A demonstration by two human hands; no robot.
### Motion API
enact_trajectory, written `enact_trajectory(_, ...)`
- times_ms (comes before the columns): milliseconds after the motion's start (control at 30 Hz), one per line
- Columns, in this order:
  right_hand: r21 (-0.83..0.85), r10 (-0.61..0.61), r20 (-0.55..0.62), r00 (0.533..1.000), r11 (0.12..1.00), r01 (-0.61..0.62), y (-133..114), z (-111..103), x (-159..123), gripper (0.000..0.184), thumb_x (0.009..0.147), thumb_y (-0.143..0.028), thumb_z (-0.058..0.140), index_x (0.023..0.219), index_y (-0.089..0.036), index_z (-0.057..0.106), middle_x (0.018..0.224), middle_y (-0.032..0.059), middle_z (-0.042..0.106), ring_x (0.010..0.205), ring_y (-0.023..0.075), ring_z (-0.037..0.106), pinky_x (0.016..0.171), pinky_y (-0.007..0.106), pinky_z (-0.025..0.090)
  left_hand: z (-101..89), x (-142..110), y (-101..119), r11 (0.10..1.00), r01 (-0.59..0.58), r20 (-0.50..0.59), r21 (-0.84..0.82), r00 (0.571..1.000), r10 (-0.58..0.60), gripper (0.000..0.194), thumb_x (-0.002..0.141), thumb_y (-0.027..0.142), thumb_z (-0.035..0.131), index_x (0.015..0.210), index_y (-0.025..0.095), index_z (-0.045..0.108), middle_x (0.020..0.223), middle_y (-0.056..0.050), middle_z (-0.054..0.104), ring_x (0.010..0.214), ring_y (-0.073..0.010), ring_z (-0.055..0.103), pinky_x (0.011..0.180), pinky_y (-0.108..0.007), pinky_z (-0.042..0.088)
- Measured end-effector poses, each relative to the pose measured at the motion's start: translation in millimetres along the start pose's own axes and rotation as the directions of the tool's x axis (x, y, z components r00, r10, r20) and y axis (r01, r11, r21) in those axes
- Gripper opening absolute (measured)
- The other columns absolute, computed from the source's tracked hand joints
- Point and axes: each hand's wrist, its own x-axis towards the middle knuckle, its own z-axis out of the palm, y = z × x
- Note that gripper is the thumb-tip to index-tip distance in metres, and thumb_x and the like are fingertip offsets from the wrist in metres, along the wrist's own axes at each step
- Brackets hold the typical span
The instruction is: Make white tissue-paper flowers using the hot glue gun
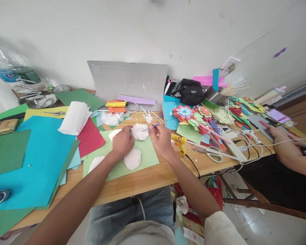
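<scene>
My left hand point(122, 140) is closed on the edge of a fluffy white tissue flower point(140, 131), which rests on a light green sheet point(148, 154). My right hand point(161, 136) pinches a thin blue stick point(155, 126) whose tip points at the flower. Just below my hands, flat white tissue rounds point(132, 158) lie on the same sheet. A small white tissue piece point(149, 118) sits behind the flower.
Blue, green and red paper sheets point(40, 153) cover the left of the wooden table point(148, 180). A grey cutting mat point(129, 80) leans on the wall. A yellow glue gun point(180, 143), scissors point(211, 153) and paper flowers point(188, 114) lie right. Another person's hand point(277, 131) rests far right.
</scene>
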Motion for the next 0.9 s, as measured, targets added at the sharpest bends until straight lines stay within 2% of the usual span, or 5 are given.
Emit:
enact_trajectory(167, 0.048, -0.01, -0.045, 0.999, 0.999, 0.012, 4, -8, -16, 0.023, 0.093, -0.031, 0.046, 0.08, -0.019, 0.062, 0.079, 0.0047, 0.069, 0.068, 0.0154, 0.063, 0.065, 0.027, 0.049, -1.7, 0, 2, 0.999, 0.025, 0.008, -0.024, 1.0, -0.025, 0.038, 0.091, 0.025, 0.04, 0.127, 0.022, 0.051, 0.123, -0.007, 0.065, 0.096, -0.0243, 0.065, 0.075, -0.033, 0.047)
enact_trajectory(400, 0.179, 0.048, 0.044, 0.998, 0.982, -0.056, 14, 18, -14, 0.02, 0.092, -0.031, 0.047, 0.086, -0.02, 0.063, 0.086, 0.0054, 0.07, 0.073, 0.0162, 0.068, 0.068, 0.027, 0.054, 0.8, 2, 0, 0.999, 0.037, -0.003, -0.038, 0.999, -0.038, 0.036, 0.094, 0.035, 0.041, 0.125, 0.023, 0.053, 0.118, -0.006, 0.067, 0.095, -0.0236, 0.065, 0.075, -0.031, 0.046)
enact_trajectory(700, 0.039, -0.043, 0.087, 0.995, 0.998, 0.04, 15, 28, -14, 0.018, 0.09, -0.021, 0.046, 0.084, -0.02, 0.063, 0.085, 0.0046, 0.071, 0.072, 0.0151, 0.065, 0.069, 0.025, 0.05, 2.6, 2, -2, 0.999, 0.018, -0.014, -0.041, 1.0, -0.018, 0.033, 0.094, 0.033, 0.042, 0.124, 0.023, 0.054, 0.12, -0.006, 0.067, 0.092, -0.0227, 0.066, 0.073, -0.031, 0.045)
enact_trajectory(900, 0.031, -0.076, 0.074, 0.994, 0.997, 0.073, 18, 30, -16, 0.019, 0.09, -0.02, 0.046, 0.084, -0.019, 0.064, 0.088, 0.0052, 0.072, 0.075, 0.0153, 0.066, 0.071, 0.025, 0.05, 0.0, 1, 1, 0.997, 0.029, -0.018, -0.076, 0.999, -0.03, 0.032, 0.091, 0.04, 0.048, 0.119, 0.024, 0.053, 0.115, -0.005, 0.068, 0.089, -0.0224, 0.066, 0.069, -0.03, 0.044)
